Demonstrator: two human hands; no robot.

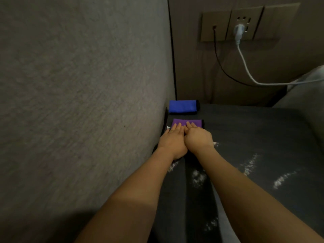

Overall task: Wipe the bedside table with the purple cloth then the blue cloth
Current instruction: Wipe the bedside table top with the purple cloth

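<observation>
Both hands, left (172,140) and right (198,137), are lying flat with fingers extended on the purple cloth (185,122), gripping nothing; the blue cloth (183,106) is sitting just beyond on the table (254,130).

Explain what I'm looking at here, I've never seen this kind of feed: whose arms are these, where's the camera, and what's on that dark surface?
There is no machine: a person works with bare hands, filmed by one wide-angle camera on their head, looking down. The left hand and right hand lie flat, fingers spread on the near edge of a folded purple cloth. Nothing is gripped; they press on it. A folded blue cloth lies just beyond, untouched. Both rest on the dark bedside table, which shows whitish smears. On the wall behind, a white plug sits in a socket.
</observation>
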